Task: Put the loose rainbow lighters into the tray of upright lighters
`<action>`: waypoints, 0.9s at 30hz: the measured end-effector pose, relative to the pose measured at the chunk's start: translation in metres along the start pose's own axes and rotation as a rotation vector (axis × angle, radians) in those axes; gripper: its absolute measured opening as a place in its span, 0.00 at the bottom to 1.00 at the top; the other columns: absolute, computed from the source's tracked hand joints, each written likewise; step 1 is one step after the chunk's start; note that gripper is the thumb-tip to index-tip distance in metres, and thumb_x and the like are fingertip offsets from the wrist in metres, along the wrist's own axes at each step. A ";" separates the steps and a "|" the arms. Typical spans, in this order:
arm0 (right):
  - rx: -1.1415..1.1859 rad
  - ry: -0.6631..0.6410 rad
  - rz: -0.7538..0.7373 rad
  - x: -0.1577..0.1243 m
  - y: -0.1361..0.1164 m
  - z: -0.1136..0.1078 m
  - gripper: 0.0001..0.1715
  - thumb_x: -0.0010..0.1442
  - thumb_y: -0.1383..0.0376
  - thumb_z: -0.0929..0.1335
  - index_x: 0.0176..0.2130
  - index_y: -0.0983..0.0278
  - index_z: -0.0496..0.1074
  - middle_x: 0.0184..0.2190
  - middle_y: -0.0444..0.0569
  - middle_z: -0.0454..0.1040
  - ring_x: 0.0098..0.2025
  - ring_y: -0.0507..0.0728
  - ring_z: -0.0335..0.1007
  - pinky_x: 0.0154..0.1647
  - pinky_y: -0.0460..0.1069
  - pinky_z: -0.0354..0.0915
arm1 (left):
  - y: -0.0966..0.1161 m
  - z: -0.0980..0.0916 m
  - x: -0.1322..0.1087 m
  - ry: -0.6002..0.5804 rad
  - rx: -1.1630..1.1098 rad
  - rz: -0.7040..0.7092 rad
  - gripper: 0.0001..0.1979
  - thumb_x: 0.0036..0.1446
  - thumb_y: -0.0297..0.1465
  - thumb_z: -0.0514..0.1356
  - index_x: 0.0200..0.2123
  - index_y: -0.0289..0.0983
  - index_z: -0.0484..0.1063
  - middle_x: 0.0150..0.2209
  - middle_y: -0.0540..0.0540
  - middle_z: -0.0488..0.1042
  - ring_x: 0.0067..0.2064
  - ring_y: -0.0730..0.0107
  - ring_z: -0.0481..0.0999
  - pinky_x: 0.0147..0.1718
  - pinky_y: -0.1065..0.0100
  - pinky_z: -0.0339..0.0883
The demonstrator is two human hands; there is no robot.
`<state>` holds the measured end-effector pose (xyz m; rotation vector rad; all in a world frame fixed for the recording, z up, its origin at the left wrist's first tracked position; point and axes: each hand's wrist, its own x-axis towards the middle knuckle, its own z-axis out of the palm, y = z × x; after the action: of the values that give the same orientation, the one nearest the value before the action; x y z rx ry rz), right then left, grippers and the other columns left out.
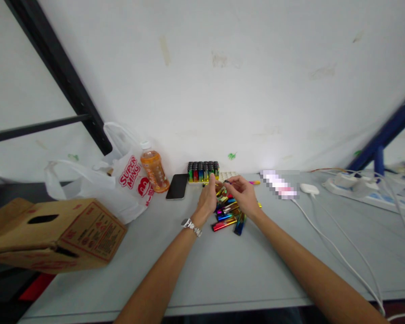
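Forearms span lighter pile [227, 217]; left hand [207, 200] grips gold lighter [221, 191]; right hand [245, 195] pinches its top

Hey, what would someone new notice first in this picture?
A heap of shiny multicoloured lighters lies mid-table, with the left hand and right hand meeting just above it. Behind, a tray of lighters stands against the wall. At the far left sit a cardboard box and a white plastic bag.
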<state>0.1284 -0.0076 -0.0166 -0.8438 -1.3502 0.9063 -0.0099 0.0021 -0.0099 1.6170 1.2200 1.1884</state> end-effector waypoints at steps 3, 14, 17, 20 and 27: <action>-0.041 0.078 -0.060 0.010 0.000 -0.010 0.20 0.54 0.52 0.74 0.38 0.61 0.69 0.25 0.42 0.74 0.27 0.53 0.73 0.29 0.48 0.68 | -0.004 -0.014 0.003 0.061 0.551 0.256 0.16 0.69 0.35 0.45 0.40 0.37 0.72 0.42 0.41 0.74 0.48 0.59 0.71 0.50 0.59 0.64; -0.532 -0.130 -0.233 0.067 0.018 -0.014 0.12 0.59 0.57 0.67 0.40 0.62 0.73 0.30 0.46 0.77 0.31 0.55 0.74 0.37 0.51 0.68 | -0.019 -0.026 0.008 -0.137 1.110 0.321 0.19 0.62 0.22 0.49 0.53 0.37 0.69 0.53 0.40 0.74 0.56 0.55 0.67 0.54 0.53 0.56; -0.576 -0.201 -0.249 0.079 0.022 -0.010 0.11 0.59 0.59 0.67 0.38 0.62 0.75 0.29 0.46 0.77 0.30 0.54 0.72 0.37 0.50 0.67 | -0.018 -0.026 0.008 -0.160 1.122 0.314 0.20 0.60 0.21 0.50 0.54 0.37 0.69 0.53 0.40 0.72 0.56 0.56 0.68 0.54 0.56 0.57; -0.583 -0.241 -0.239 0.086 0.023 -0.009 0.10 0.58 0.60 0.68 0.38 0.62 0.75 0.28 0.45 0.76 0.28 0.53 0.71 0.35 0.49 0.66 | -0.017 -0.029 0.009 -0.184 1.107 0.298 0.22 0.58 0.20 0.51 0.55 0.38 0.68 0.53 0.41 0.70 0.55 0.58 0.69 0.53 0.59 0.59; -0.641 -0.256 -0.232 0.091 0.030 -0.011 0.09 0.60 0.62 0.68 0.39 0.63 0.76 0.29 0.45 0.74 0.28 0.52 0.68 0.35 0.49 0.66 | -0.019 -0.038 0.012 -0.148 1.131 0.231 0.21 0.56 0.23 0.55 0.53 0.38 0.70 0.51 0.40 0.72 0.55 0.54 0.69 0.53 0.55 0.60</action>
<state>0.1385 0.0872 -0.0052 -1.0422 -1.9671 0.3995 -0.0503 0.0202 -0.0150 2.6388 1.7776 0.4232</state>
